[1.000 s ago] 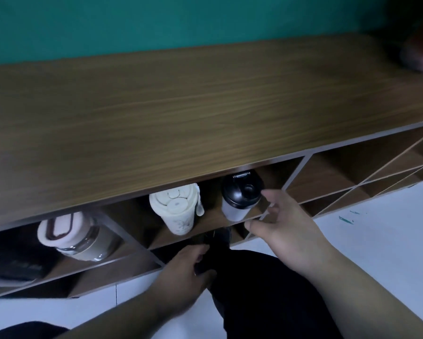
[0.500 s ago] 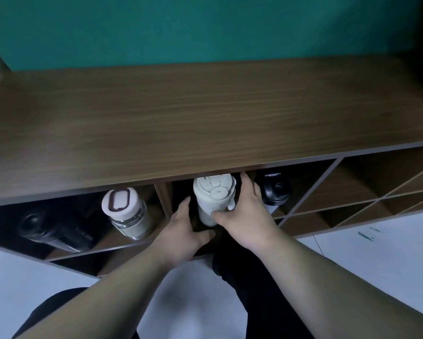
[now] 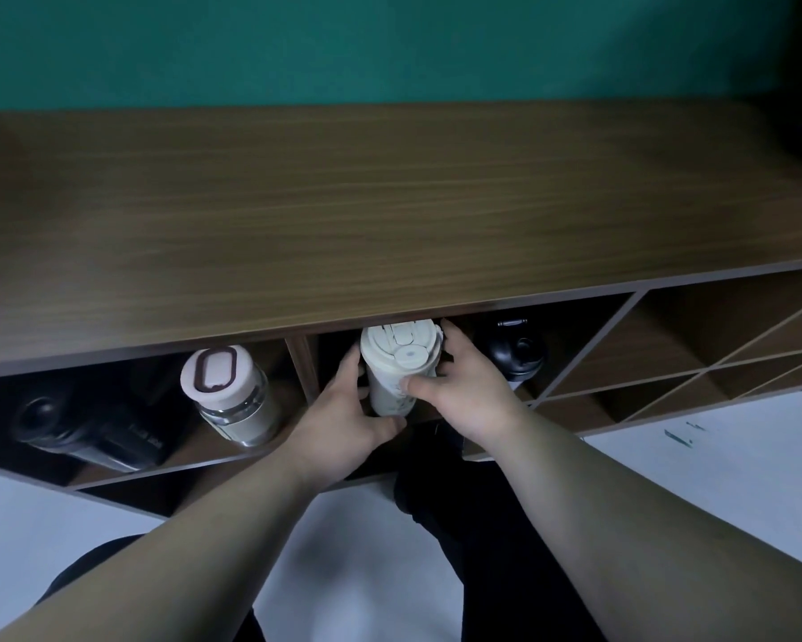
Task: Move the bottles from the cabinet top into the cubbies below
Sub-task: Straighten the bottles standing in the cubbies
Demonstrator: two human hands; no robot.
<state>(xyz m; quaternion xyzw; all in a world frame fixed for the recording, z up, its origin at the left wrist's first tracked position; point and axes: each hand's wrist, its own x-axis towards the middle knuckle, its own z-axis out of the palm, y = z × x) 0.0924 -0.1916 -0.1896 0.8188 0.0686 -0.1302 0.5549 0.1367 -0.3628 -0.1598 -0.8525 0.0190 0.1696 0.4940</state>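
A bare wooden cabinet top [image 3: 390, 201] spans mid-frame below a teal wall [image 3: 390, 44]. Under it, the left hand [image 3: 343, 419] and right hand [image 3: 468, 391] clasp a cream bottle [image 3: 397, 368] in the centre cubby, above white floor [image 3: 714, 456].

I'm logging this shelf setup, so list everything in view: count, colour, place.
Cream lidded tumbler: 1, cream, middle cubby, held by both hands.
Glass bottle with pink lid: 1, clear and pink, left cubby.
Black bottle lying down: 1, black, far left of that cubby.
Black-lidded shaker bottle: 1, black, right of the tumbler.
Wooden cabinet: 1, brown, against the teal wall.
Left hand: 1, on tumbler's left.
Right hand: 1, on tumbler's right.
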